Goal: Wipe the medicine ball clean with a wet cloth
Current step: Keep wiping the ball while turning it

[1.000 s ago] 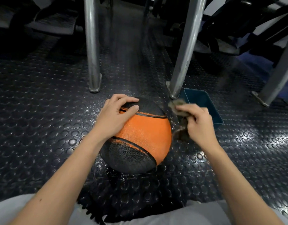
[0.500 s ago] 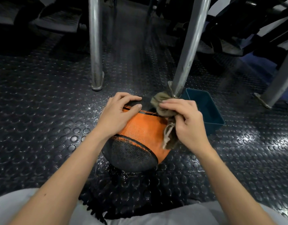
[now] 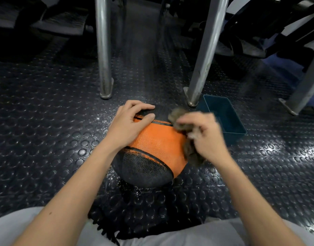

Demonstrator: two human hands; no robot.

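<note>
Orange-and-black textured medicine ball (image 3: 158, 146) sits on the studded black rubber floor (image 3: 46, 139) — left hand (image 3: 129, 125) spread flat on top, right hand (image 3: 204, 137) gripping the bunched brown cloth (image 3: 191, 153) against its side; dark teal plastic bin (image 3: 223, 118) just beside, contents unclear.

Bare forearms, light grey trousers (image 3: 170, 235)

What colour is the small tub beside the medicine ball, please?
Dark teal tub, seen in the head view, its only view.
</note>
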